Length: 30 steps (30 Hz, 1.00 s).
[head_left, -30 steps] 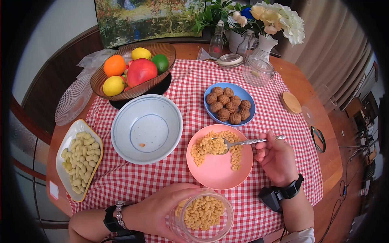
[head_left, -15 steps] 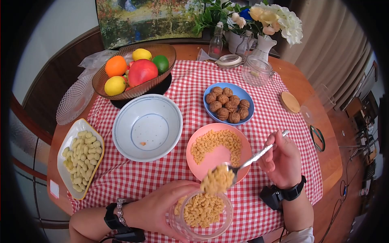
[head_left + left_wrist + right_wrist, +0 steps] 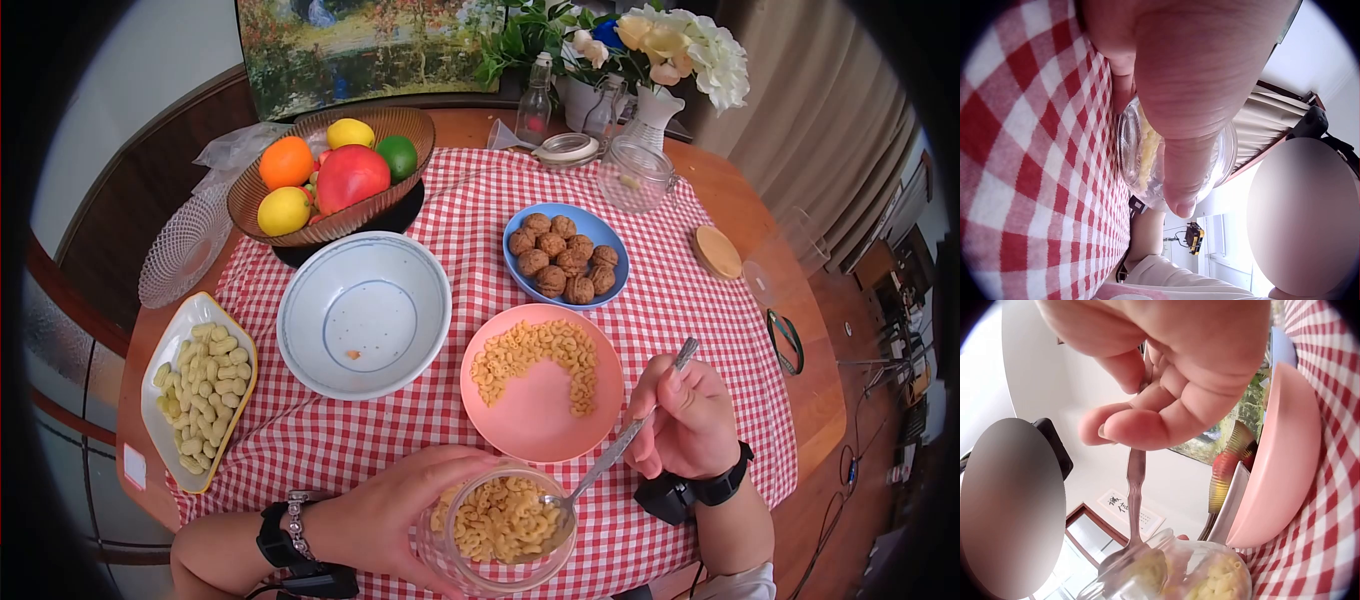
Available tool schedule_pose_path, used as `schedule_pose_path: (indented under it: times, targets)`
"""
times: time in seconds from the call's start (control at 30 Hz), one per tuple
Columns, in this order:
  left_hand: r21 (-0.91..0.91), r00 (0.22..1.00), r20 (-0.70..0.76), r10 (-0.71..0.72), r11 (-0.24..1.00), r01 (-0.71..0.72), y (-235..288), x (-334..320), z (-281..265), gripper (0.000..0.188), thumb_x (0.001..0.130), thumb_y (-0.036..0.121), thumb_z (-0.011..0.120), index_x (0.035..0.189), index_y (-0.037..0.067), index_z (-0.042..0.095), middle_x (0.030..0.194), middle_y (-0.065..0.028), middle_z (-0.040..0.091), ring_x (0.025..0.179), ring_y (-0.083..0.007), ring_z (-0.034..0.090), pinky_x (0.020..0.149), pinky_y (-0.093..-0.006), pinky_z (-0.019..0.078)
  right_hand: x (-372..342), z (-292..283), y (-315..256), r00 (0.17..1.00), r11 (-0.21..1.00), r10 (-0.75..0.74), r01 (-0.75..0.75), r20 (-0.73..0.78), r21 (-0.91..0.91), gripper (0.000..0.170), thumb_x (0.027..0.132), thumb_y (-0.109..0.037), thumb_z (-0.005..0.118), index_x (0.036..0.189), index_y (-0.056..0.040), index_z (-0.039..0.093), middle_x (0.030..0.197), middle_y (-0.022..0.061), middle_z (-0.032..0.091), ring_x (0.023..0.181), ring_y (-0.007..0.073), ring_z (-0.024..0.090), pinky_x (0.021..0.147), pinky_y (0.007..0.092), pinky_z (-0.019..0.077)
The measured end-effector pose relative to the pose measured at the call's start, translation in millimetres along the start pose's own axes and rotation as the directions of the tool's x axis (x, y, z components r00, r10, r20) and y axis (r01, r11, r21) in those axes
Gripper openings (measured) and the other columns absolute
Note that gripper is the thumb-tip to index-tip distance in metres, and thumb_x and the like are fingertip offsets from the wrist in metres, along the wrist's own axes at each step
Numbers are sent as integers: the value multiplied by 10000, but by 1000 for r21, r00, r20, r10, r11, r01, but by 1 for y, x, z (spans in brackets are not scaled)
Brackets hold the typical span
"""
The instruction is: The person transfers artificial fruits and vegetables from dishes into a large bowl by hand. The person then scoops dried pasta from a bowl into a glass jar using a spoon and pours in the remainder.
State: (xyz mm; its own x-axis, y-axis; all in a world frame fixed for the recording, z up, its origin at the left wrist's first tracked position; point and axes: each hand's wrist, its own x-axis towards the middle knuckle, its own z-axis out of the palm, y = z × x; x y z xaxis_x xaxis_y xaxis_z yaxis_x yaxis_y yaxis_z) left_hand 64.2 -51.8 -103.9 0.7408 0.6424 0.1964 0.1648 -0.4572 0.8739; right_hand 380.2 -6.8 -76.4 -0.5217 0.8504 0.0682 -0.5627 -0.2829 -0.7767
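Note:
My left hand (image 3: 405, 515) grips a clear round jar (image 3: 568, 560) from its left side, thumb and fingers curved about the wall. Elbow macaroni (image 3: 495, 515) fills much of the jar. In my right hand (image 3: 690, 415) a metal spoon (image 3: 622, 445) is pinched by its patterned handle, the bowl tilted down inside the jar's mouth among the macaroni. Just beyond the jar sits a pink plate (image 3: 540, 425), with macaroni in an arc along its far and right sides. The right wrist view shows the spoon (image 3: 1135, 506) reaching down into the jar's opening.
Behind the pink plate is a blue plate (image 3: 622, 285) of walnuts. A large white bowl (image 3: 300, 350) with crumbs stands left of it, near a dish of peanuts (image 3: 205, 400) and a glass fruit bowl (image 3: 415, 150). Glass jars and a flower vase (image 3: 655, 115) line the back.
The spoon scooped macaroni from the pink plate, travelled toward me over the jar and tipped its load in. A bare patch shows on the plate. The left hand kept its hold.

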Motion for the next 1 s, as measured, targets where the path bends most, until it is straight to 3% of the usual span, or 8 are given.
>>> schedule_pose_path:
  times: [0.23,0.43,0.5,0.53,0.57,0.63,0.73,1.0]
  targets:
    - [18,1000,1,-2,1000,2,2,1,-1,1230,502,441,976,1465,49,319,1418,-139,425,1309,-271,458,1079,-402,395,1,-2,2,1000,1000,-15,14,15,16,347,1057,-262,427,967,34,584,724,202,676,494,236,622,473,306,510]
    - [12,1000,5,3,1000,-3,2,1,-1,1238,501,439,977,1468,42,313,1426,-144,420,1315,-278,452,1078,-402,397,4,-5,-1,992,986,-124,126,-22,111,399,1070,-328,371,990,3,580,662,142,647,446,189,552,438,288,437]
    - [19,1000,4,10,1000,-10,1,0,-2,1239,502,438,977,1469,41,312,1426,-145,419,1315,-278,453,1078,-403,398,7,-10,-3,936,963,-269,266,-225,-46,399,1081,-359,313,972,-69,565,673,58,629,449,133,519,474,254,447]
    - [26,1000,4,17,1000,-17,1,0,-2,1239,502,436,977,1469,40,311,1427,-145,419,1314,-278,455,1078,-403,399,8,-13,-5,932,953,-290,303,-218,26,401,1071,-341,372,1051,-1,586,704,108,659,549,156,579,566,271,476]
    - [25,1000,4,18,1000,-18,0,0,-1,1239,502,436,977,1469,40,311,1427,-145,419,1314,-278,455,1078,-403,399,10,-11,-6,932,953,-290,303,-218,25,401,1071,-341,372,1051,-1,586,704,108,659,549,156,579,566,271,476]
    - [-10,1000,7,-4,1000,4,0,0,0,1238,505,435,976,1470,39,311,1426,-145,420,1311,-276,458,1079,-403,399,14,-7,-9,850,946,-322,274,-416,-173,396,1068,-321,395,1098,20,594,832,125,690,641,163,613,635,280,501]
    - [2,1000,2,-3,1000,3,0,0,0,1231,510,436,974,1470,40,313,1424,-146,421,1309,-275,461,1077,-401,400,15,-10,-9,836,937,-341,267,-430,-226,391,1064,-305,416,1146,37,588,949,146,696,680,175,624,666,292,513]
    - [5,1000,8,-14,1000,14,2,1,-1,1221,512,442,973,1466,45,323,1418,-144,424,1309,-279,459,1080,-408,397,14,-19,-8,856,936,-347,289,-384,-201,351,1063,-302,415,1077,3,588,909,101,660,727,171,621,712,293,505]
